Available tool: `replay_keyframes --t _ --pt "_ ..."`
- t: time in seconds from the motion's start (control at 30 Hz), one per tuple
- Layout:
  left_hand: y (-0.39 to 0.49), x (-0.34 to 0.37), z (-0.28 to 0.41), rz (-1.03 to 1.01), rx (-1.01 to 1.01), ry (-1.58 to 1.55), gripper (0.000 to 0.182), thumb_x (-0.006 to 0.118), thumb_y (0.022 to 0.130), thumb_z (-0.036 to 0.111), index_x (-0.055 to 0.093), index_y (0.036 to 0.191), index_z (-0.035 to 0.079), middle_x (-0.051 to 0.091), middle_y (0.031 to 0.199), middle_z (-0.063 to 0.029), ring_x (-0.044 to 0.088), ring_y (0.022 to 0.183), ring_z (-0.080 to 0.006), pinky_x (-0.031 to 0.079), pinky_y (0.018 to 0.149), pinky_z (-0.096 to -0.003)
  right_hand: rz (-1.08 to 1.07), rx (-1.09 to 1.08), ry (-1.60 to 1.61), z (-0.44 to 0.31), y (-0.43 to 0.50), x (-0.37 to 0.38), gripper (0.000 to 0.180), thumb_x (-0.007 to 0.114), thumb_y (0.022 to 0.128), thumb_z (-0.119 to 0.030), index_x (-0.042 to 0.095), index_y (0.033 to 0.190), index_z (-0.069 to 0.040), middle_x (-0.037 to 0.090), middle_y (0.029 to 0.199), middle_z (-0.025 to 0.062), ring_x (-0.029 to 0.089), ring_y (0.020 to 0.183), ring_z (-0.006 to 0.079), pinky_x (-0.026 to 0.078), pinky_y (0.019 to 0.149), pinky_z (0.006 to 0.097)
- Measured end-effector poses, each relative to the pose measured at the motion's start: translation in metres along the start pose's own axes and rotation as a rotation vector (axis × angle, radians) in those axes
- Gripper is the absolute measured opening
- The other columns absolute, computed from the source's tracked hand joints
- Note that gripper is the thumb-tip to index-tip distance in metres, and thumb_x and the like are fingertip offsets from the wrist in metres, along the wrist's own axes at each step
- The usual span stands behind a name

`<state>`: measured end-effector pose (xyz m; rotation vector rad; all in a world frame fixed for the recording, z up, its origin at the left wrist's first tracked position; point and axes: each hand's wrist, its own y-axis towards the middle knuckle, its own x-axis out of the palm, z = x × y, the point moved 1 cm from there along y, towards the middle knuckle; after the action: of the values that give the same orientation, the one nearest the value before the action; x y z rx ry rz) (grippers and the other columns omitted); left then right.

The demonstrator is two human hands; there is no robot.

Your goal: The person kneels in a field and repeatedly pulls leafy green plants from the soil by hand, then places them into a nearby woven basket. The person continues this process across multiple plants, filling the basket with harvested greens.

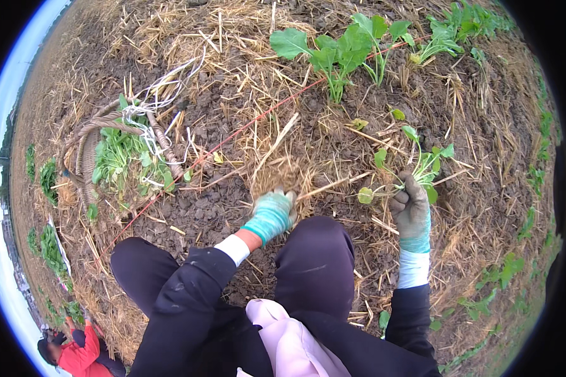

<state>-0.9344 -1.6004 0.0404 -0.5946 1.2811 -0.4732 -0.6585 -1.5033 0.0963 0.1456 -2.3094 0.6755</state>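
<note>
My right hand (409,207), in a soiled teal-and-white work glove, grips a small bunch of leafy green seedlings (423,170) by their stems. Their leaves spread above and to both sides of the fist. My left hand (272,213), gloved alike, reaches down into loose straw (280,179) on the dark, cloddy soil (200,214), just ahead of my knees. Motion blurs the straw around it, and its fingertips are partly hidden. Beyond my right hand, a larger leafy plant (335,61) stands upright in the ground beside a taut red string (259,115).
A woven basket (88,153) of cut or pulled seedlings (120,155) sits to the left, white plastic ties (153,110) tangled over its handle. The red string crosses the ground diagonally. More plants (471,23) grow at upper right. A person in red (82,353) crouches at lower left.
</note>
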Motion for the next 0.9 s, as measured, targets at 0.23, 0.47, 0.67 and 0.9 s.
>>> replay_keyframes --t 0.23,0.47,0.67,0.9 --pt "0.003 -0.05 -0.008 -0.111 -0.086 -0.189 0.062 0.06 0.083 0.048 0.045 0.136 0.018 0.064 0.113 -0.0174 0.062 0.106 -0.0328 0.047 0.093 -0.0441 -0.08 -0.044 -0.109 0.019 0.043 0.045 0.025 0.067 0.088 -0.02 0.063 0.103 -0.001 0.05 0.075 -0.004 0.041 0.061 0.0058 0.035 0.052 0.022" --pt "0.074 -0.054 -0.014 0.102 -0.242 -0.342 0.096 0.067 0.075 0.057 0.024 0.147 0.012 0.028 0.148 -0.0265 0.036 0.134 -0.038 0.034 0.109 -0.0409 -0.046 -0.007 -0.169 0.047 0.072 0.06 0.023 0.069 0.087 -0.018 0.064 0.102 -0.001 0.058 0.076 -0.002 0.052 0.061 0.0073 0.044 0.054 0.0227" --pt "0.061 -0.03 -0.006 0.082 -0.319 -0.117 0.103 0.064 0.074 0.06 0.013 0.15 0.013 0.019 0.154 -0.02 0.03 0.139 -0.0329 0.03 0.106 -0.0558 -0.055 0.004 -0.278 0.059 0.093 0.064 0.019 0.068 0.088 -0.018 0.064 0.098 -0.002 0.059 0.073 -0.0011 0.055 0.061 0.0074 0.045 0.053 0.0224" --pt "0.092 -0.055 -0.016 0.05 -0.303 -0.49 0.106 0.074 0.066 0.052 0.02 0.148 0.013 0.04 0.14 -0.0229 0.051 0.121 -0.0356 0.041 0.103 -0.0462 0.001 0.039 -0.337 0.087 0.106 0.073 0.018 0.069 0.087 -0.017 0.064 0.097 -0.003 0.058 0.075 -0.0018 0.053 0.061 0.0076 0.045 0.054 0.0231"
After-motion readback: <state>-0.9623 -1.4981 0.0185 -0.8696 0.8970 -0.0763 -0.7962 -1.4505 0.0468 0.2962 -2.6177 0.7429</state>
